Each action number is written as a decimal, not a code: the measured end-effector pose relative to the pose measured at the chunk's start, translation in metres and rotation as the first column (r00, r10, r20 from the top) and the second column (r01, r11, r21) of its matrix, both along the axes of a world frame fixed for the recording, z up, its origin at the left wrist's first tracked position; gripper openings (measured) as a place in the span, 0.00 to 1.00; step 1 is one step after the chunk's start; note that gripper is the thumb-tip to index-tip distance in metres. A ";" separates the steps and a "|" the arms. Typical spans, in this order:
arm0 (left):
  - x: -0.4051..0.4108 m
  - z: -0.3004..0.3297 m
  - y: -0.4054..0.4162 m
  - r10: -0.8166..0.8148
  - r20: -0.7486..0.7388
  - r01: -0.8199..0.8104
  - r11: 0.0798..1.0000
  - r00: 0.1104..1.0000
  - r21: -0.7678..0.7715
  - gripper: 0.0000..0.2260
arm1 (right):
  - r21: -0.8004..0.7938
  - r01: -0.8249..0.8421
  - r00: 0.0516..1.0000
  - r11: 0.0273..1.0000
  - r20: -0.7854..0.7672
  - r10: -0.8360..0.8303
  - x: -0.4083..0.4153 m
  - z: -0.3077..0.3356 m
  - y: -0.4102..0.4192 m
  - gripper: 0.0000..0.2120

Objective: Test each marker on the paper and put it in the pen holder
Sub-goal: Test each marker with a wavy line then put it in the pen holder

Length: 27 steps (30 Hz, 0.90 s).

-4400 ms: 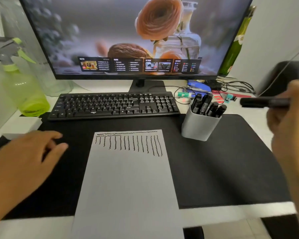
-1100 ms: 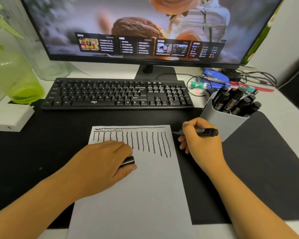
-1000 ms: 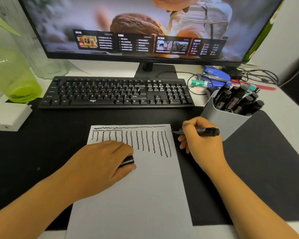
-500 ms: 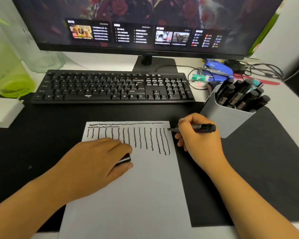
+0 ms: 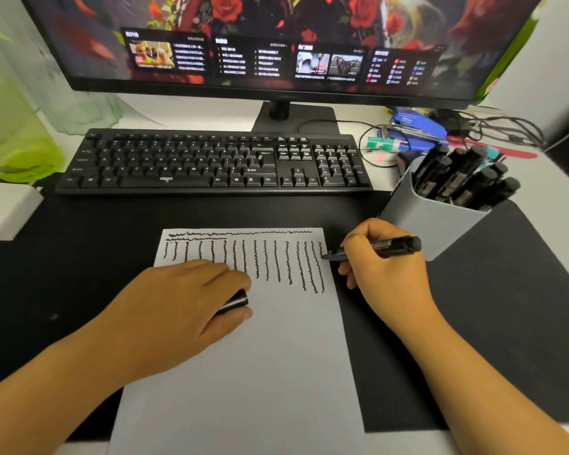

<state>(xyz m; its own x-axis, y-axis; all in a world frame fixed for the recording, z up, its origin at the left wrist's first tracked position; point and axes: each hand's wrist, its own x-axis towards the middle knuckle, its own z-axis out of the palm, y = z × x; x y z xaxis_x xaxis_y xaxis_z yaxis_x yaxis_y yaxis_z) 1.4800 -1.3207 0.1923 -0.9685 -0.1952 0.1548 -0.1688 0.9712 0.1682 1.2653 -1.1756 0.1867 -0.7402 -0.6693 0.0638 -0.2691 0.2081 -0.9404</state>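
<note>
- Beside the paper (image 5: 243, 356)'s right edge, the marker (image 5: 385, 247) is clamped in the right hand (image 5: 385, 267)'s grip.
- On the paper, the cap (image 5: 235, 302) is pinched by the left hand (image 5: 184, 303).
- The bench could be inked if the tip is drawn off the edge.

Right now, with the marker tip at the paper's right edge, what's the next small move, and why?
Probably draw the marker down in one more wavy stroke: the right hand has its tip at the paper's top right, beside the last line, while the left hand holds the cap.
</note>
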 end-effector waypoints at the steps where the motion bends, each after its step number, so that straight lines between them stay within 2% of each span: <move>1: 0.000 0.000 0.000 0.000 -0.001 0.000 1.000 1.000 0.000 0.20 | -0.001 0.003 1.000 1.000 -0.002 -0.003 0.000 0.000 0.000 0.15; 27: 0.000 -0.001 -0.001 -0.009 0.014 0.009 1.000 1.000 0.002 0.19 | 0.028 -0.011 1.000 1.000 0.004 0.011 0.004 -0.004 0.010 0.10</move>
